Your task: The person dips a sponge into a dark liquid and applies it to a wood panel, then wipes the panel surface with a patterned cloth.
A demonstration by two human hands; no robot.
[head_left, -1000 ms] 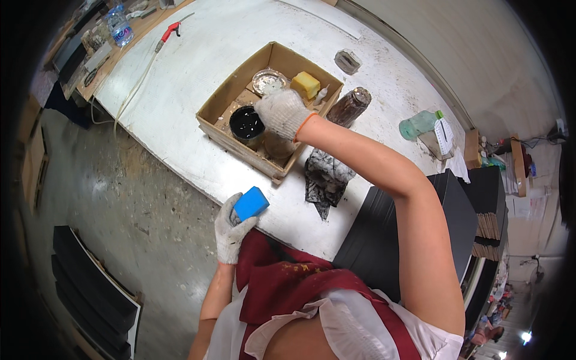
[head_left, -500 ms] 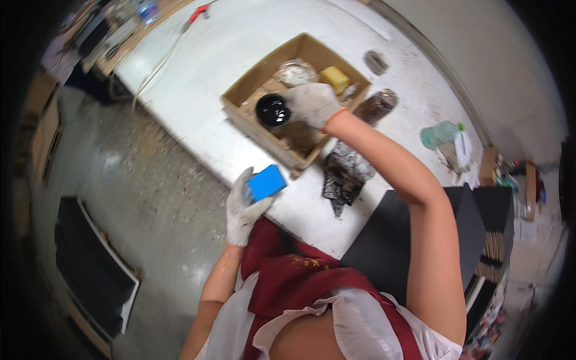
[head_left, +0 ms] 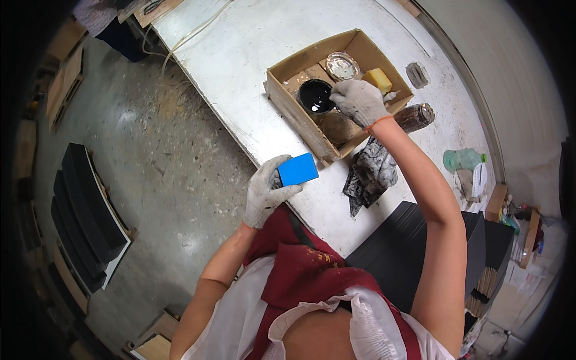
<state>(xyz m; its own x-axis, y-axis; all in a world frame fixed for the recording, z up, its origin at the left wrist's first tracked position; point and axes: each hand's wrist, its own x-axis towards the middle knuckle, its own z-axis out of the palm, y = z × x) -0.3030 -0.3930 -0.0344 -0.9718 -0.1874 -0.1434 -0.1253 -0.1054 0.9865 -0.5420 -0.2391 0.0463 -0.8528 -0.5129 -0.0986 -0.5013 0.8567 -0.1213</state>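
Note:
My gloved left hand [head_left: 264, 191] grips a blue rectangular block [head_left: 298, 170] by its left end, over the near edge of the table. An open cardboard box [head_left: 295, 114] sits just beyond it. Inside stands a round container of glossy black liquid [head_left: 316, 96]. My gloved right hand [head_left: 360, 102] hovers over the box, fingers closed beside that container's right rim; what they hold, if anything, is hidden. A round, whitish-stained lid or dish [head_left: 342, 66], a yellow sponge-like block [head_left: 377, 80] and a brownish round thing [head_left: 339, 128] are also in the box.
A black-stained crumpled cloth [head_left: 373, 172] and a dark-smeared bottle [head_left: 415, 118] lie right of the box. Farther right is a green plastic bottle [head_left: 463, 159]. Black sheets [head_left: 390, 240] are stacked near my right arm; more black panels [head_left: 90, 210] stand on the floor at left.
My view has shifted, so the table and box appear farther right. My left hand keeps the blue block, and my right hand stays over the box beside the black liquid.

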